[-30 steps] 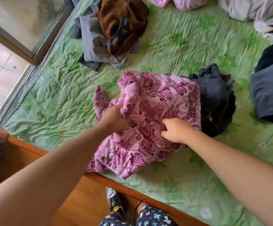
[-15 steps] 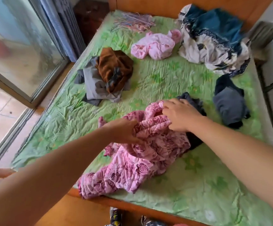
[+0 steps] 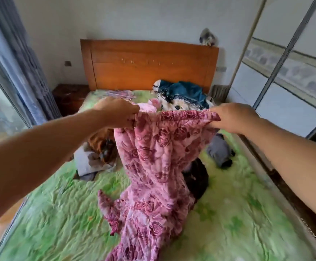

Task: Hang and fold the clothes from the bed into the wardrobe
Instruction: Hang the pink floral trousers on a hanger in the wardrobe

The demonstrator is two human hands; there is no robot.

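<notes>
Head camera: we hold the pink rose-print garment [image 3: 159, 157] up by its top edge, left hand [image 3: 118, 112] and right hand [image 3: 232, 117] each clenched on a corner; half a second ago it lay bunched on the bed [image 3: 55, 213], so we judge it ready for folding or hanging; its tail trails there below our hands; a dark garment [image 3: 197, 178] lies beneath the right hand, a brown-and-grey pile [image 3: 95, 155] beneath the left; wardrobe doors [image 3: 289, 95] stand beyond the right hand.

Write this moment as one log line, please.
left hand: grips pink garment top edge | right hand: grips same edge | garment: held up, hangs over bed | step: not yet folded
</notes>
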